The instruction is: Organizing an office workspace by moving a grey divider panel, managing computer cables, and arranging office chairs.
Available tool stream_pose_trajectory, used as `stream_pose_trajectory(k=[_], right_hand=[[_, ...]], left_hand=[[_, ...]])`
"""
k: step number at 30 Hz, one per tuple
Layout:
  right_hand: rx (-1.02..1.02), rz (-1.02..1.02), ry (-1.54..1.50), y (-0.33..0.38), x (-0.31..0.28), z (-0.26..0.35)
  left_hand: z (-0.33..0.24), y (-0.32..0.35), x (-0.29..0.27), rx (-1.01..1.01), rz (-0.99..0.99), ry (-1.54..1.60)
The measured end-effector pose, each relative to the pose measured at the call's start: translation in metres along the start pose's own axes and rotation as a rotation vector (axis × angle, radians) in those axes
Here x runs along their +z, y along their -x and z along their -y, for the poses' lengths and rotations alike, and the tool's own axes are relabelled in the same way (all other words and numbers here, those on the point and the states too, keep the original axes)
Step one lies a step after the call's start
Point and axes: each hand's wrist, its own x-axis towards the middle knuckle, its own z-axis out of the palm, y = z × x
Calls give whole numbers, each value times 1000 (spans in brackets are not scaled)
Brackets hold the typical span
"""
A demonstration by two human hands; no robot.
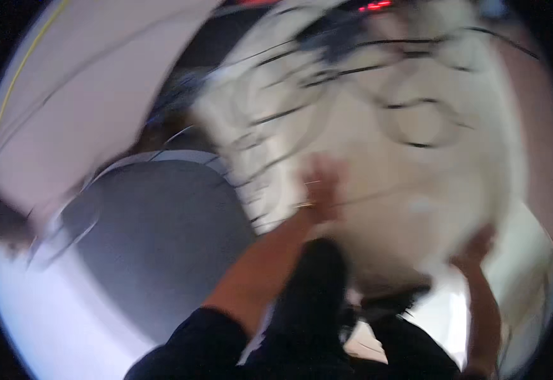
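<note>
My left hand (321, 183) reaches over a pale beige surface (378, 221), its fingers apart though smeared by motion, and nothing shows in it. A thin band circles that wrist. Further right, near the surface's edge, is my right hand (476, 250); blur hides how its fingers are set and whether anything is in them. Beyond my left hand, black cables (419, 144) lie in loops and strands across the surface. A small whitish spot (422, 206) between the hands is too blurred to name.
To the left stands a rounded grey panel (162, 234) with a white rim. A dark object (333, 38) and red lights (376, 6) sit at the far side. My dark-clothed leg (317, 285) is below my left hand. A yellow line (19, 69) runs along the far left.
</note>
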Motion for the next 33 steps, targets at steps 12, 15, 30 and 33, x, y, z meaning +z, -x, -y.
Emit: stream_pose_trajectory(k=[12, 15, 30, 33], right_hand=[[464, 1004, -134, -166, -185, 148], [533, 578, -633, -136, -160, 164], [242, 1048, -310, 186, -451, 343], [155, 1046, -565, 226, -441, 356]], left_hand=[[-17, 41, -69, -302, 280, -172], [-24, 40, -77, -285, 232, -147], [-116, 411, -188, 484, 912, 668], [-95, 456, -281, -452, 1073, 681]])
